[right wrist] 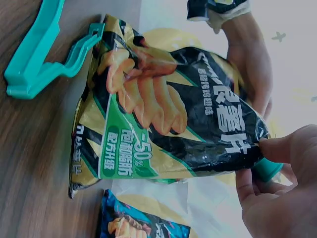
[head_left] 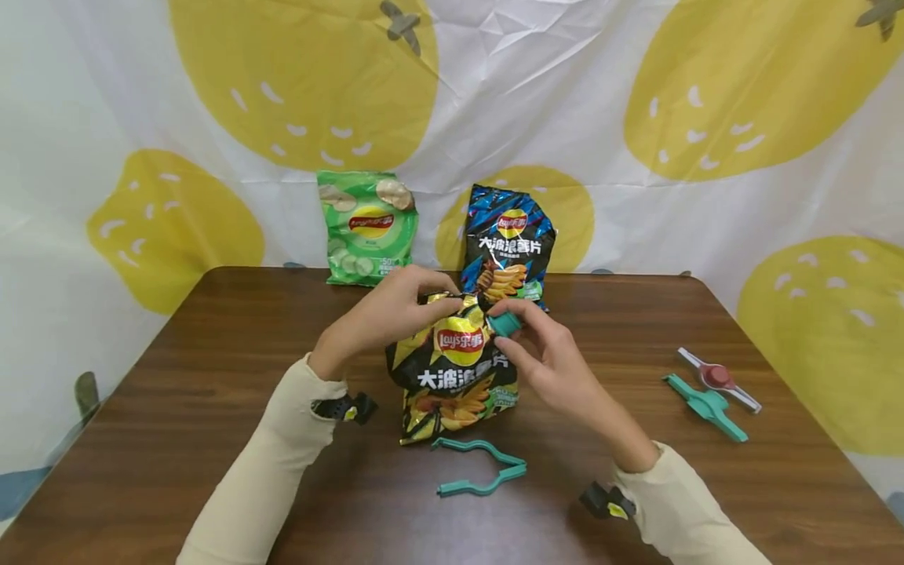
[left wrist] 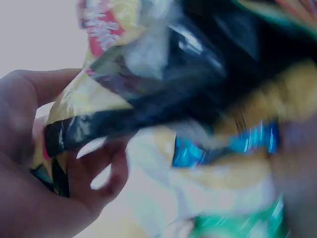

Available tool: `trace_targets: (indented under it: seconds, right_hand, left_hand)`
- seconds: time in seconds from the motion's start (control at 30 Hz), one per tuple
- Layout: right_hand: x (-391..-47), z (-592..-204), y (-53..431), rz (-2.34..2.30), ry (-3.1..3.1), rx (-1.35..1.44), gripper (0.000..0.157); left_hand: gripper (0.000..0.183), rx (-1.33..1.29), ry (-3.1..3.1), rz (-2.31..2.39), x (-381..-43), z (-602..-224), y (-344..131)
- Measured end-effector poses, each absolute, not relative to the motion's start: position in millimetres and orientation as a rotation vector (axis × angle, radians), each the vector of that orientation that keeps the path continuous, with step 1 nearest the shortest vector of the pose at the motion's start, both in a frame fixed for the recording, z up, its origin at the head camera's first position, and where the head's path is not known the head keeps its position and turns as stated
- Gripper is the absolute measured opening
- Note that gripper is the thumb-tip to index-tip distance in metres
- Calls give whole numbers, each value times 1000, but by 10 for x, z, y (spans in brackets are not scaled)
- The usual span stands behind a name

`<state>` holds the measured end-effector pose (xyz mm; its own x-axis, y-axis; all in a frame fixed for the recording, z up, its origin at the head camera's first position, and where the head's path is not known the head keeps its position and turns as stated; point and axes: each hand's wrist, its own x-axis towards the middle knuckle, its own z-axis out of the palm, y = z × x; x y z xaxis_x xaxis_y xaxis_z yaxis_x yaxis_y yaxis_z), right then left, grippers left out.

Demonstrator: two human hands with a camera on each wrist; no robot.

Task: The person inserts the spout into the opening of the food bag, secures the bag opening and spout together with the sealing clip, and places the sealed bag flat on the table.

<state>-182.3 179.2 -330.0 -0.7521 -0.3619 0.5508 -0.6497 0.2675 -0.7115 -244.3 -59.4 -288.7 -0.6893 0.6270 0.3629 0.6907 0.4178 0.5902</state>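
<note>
A black and gold potato chip bag [head_left: 452, 380] stands on the table, its front facing me. My left hand [head_left: 384, 318] grips the bag's top edge from the left; in the left wrist view the thumb and fingers curl round the foil. At the bag's upper right, my right hand [head_left: 547, 353] pinches a small teal cap [head_left: 504, 324]. The right wrist view shows its thumb on the foil, with the cap [right wrist: 268, 169] among the fingers and partly hidden. In front of the bag lies a teal bag clip [head_left: 514, 472], its two arms spread apart.
A green chip bag [head_left: 374, 247] and a blue and black chip bag [head_left: 510, 255] stand at the table's back, before a lemon-print cloth [head_left: 537, 118]. To the right lie a white clip with a red middle [head_left: 719, 377] and another teal clip [head_left: 708, 406].
</note>
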Motion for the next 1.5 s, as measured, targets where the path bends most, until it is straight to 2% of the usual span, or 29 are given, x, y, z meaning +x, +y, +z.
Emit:
trace_targets:
  seconds: [0.13,0.27,0.37,0.5,0.57,0.63,0.87,0.97,1.3,1.5]
  right_hand:
    - [-1811,-3317,1777,1489,-2241,867,30]
    - [-1835,-3330,1818,1517,-2211,761,28]
    - [-1857,-3323,1842,1537,-2186,743,28]
    - [-1861,-3318,1853,1548,-2203,753,35]
    - [-1859,-3319,1855,1541,-2228,745,40]
    - [-1857,-3318,1857,1547,-2250,734,46]
    - [-1877,-3299,1899,1622,-2315,710,71]
    - [-1887,-3300,1914,1625,-2346,710,76]
    - [-1901,-3261,1952,1449,-2480,659,65]
    - [-1788,-3145,2005,1067,-2523,696,61]
  left_hand:
    - [16,-1013,-2357,-519,-2318,-2898,-410]
    - [14,-1077,-2159,-273,-2183,-2923,-222]
    - [29,-1187,-2194,-289,-2112,-2950,-153]
    - [67,-1238,-2261,-301,-2073,-3002,-109]
    - [74,-1233,-2243,-265,-2070,-3038,-90]
    - [72,-1215,-2202,-208,-2078,-3077,-70]
    - [44,-1228,-2150,-206,-2123,-3156,-44]
    - [43,-1257,-2172,-271,-2135,-3168,-43]
    - [48,-1276,-2151,-349,-2161,-3241,2]
    - [46,-1275,-2175,-384,-2216,-3236,-50]
